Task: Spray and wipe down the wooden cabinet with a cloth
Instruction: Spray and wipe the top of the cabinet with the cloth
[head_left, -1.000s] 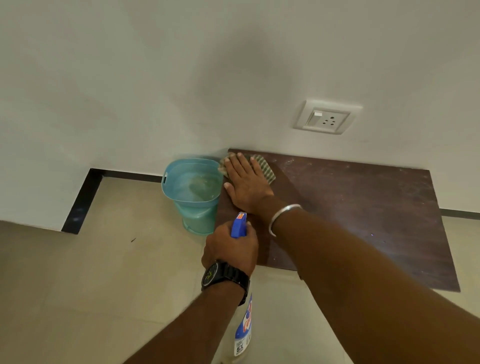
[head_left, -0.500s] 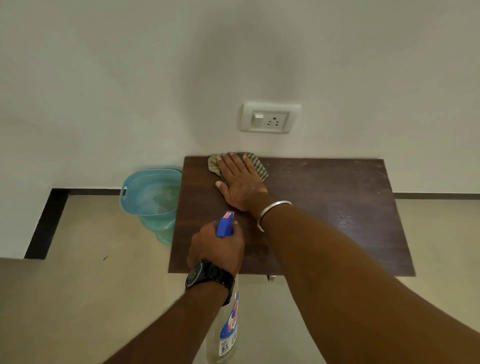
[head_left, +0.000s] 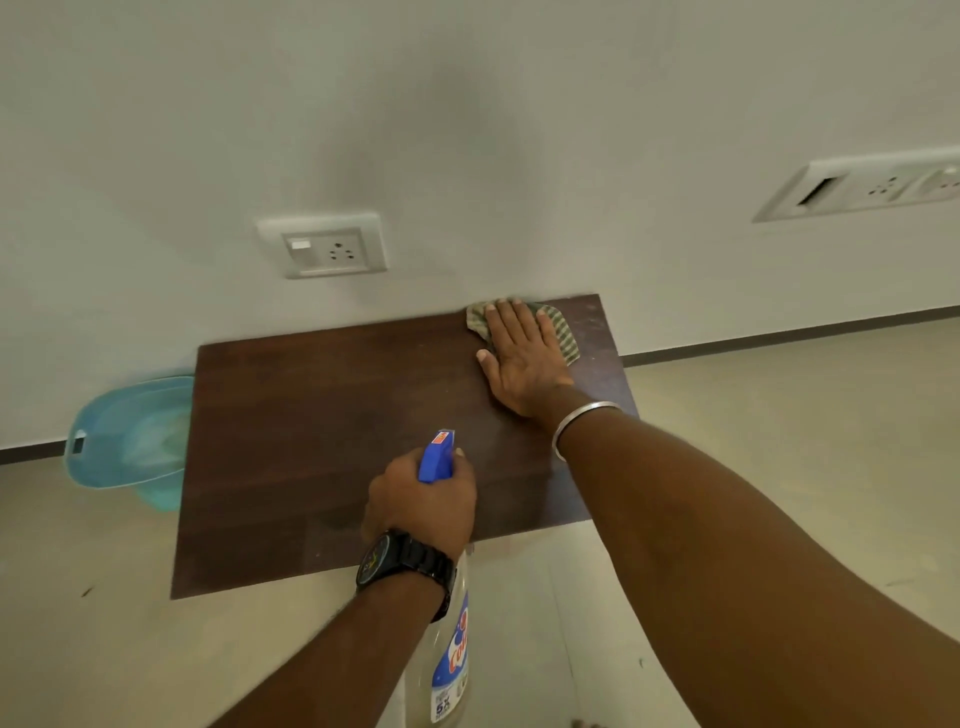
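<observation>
The dark wooden cabinet (head_left: 322, 447) stands against the white wall, its flat top seen from above. My right hand (head_left: 519, 358) lies flat with fingers spread on a green striped cloth (head_left: 558, 332), pressing it onto the top's far right corner by the wall. My left hand (head_left: 423, 499) grips the neck of a clear spray bottle (head_left: 449, 660) with a blue trigger head (head_left: 437, 454); it hangs over the cabinet's front edge. A black watch sits on the left wrist, a metal bangle on the right.
A light blue plastic bucket (head_left: 122, 447) stands on the floor at the cabinet's left side, partly hidden by it. A socket plate (head_left: 322, 247) is on the wall above the cabinet, a second switch panel (head_left: 862, 187) at the far right. Beige floor tiles surround the cabinet.
My right hand has slid the cloth along the back edge from the top's left part to its far right corner. The left hand kept the bottle near the front edge.
</observation>
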